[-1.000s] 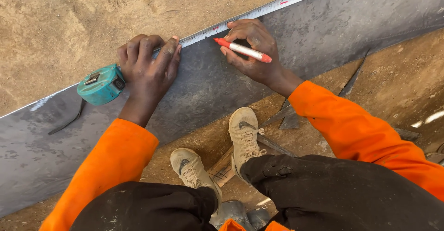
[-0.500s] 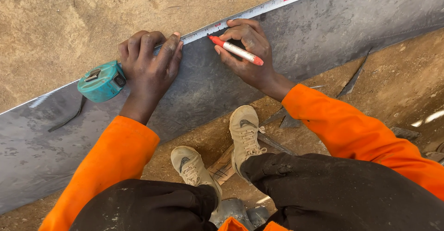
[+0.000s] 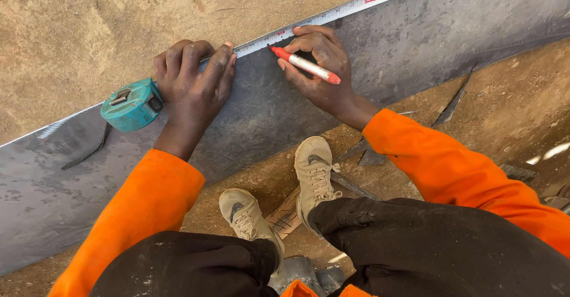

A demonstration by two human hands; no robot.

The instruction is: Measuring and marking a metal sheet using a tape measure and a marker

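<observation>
So the person is crouched over a long dark grey sheet of metal (image 3: 415,41) lying on sandy ground, and it runs diagonally, low on their left and rising toward the far right. A white steel measuring tape blade (image 3: 350,6) is stretched right along the sheet's far edge, same long axis as the sheet.

The left hand (image 3: 193,86) is flat on the metal, fingers spread a bit and curled over that far edge, pinning the blade down. Just beside it, on the outer side, sits the teal tape measure case (image 3: 132,104), touching the hand or near enough.

The right hand (image 3: 320,65) is closed around a red and white marker pen (image 3: 306,65) in a writing grip. The pen lies at an angle: red tip up and to the left, right at the tape's edge, back end toward the wrist. So the tip sits between the two hands, nearer the right one, and the pen crosses the tape's line instead of following it.

Two dusty beige trainers (image 3: 312,175) are planted just off the sheet's near edge, among some metal offcuts (image 3: 451,104).
</observation>
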